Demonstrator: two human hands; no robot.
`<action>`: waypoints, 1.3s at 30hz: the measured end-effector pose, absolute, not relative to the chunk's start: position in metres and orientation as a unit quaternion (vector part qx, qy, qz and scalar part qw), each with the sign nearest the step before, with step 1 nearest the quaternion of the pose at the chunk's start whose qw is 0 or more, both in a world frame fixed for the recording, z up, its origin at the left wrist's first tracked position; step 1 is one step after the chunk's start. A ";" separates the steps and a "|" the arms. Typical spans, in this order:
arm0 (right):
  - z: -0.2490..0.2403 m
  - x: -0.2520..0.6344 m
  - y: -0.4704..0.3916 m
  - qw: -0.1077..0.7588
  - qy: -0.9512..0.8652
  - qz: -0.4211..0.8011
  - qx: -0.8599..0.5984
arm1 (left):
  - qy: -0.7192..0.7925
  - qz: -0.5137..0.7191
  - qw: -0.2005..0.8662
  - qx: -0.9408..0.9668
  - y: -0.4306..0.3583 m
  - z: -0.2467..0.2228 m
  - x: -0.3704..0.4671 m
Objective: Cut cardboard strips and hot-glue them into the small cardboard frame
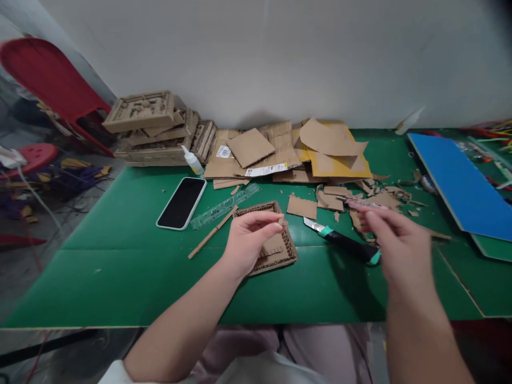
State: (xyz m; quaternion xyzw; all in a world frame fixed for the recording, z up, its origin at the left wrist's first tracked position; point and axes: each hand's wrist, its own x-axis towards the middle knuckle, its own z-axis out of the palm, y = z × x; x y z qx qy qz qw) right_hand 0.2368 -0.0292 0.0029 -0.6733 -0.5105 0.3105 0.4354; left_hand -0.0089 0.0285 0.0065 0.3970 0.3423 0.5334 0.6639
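Observation:
My left hand pinches a small cardboard piece above a shallow cardboard tray with corrugated edging. My right hand is closed on a thin pinkish tool whose dark tip points left, over the cardboard scraps. Between my hands lies a black and green utility knife, its blade out toward the upper left. Just above the blade is a small cardboard rectangle. A cardboard strip and a clear ruler rest left of the tray.
A phone and a glue bottle are at the left, before stacked cardboard panels. Cardboard sheets lie along the wall. Scraps and a blue board are at the right of the green table.

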 end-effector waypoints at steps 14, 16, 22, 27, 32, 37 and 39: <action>0.025 0.120 -0.017 0.589 -0.366 0.513 -0.506 | 0.379 0.532 0.438 0.617 0.026 0.004 -0.015; 0.025 0.121 -0.018 0.587 -0.368 0.506 -0.513 | 0.377 0.530 0.401 0.645 0.025 0.005 -0.016; 0.019 0.126 -0.017 0.580 -0.320 0.571 -0.484 | 0.384 0.521 0.351 0.676 0.025 0.002 -0.015; 0.019 0.129 -0.018 0.557 -0.275 0.644 -0.446 | 0.376 0.528 0.347 0.678 0.026 0.000 -0.015; 0.021 0.130 -0.017 0.542 -0.254 0.682 -0.420 | 0.356 0.540 0.355 0.675 0.025 0.001 -0.014; 0.021 0.131 -0.015 0.531 -0.238 0.708 -0.401 | 0.357 0.533 0.344 0.685 0.024 0.002 -0.014; 0.020 0.131 -0.015 0.530 -0.235 0.711 -0.397 | 0.358 0.532 0.333 0.691 0.024 0.003 -0.015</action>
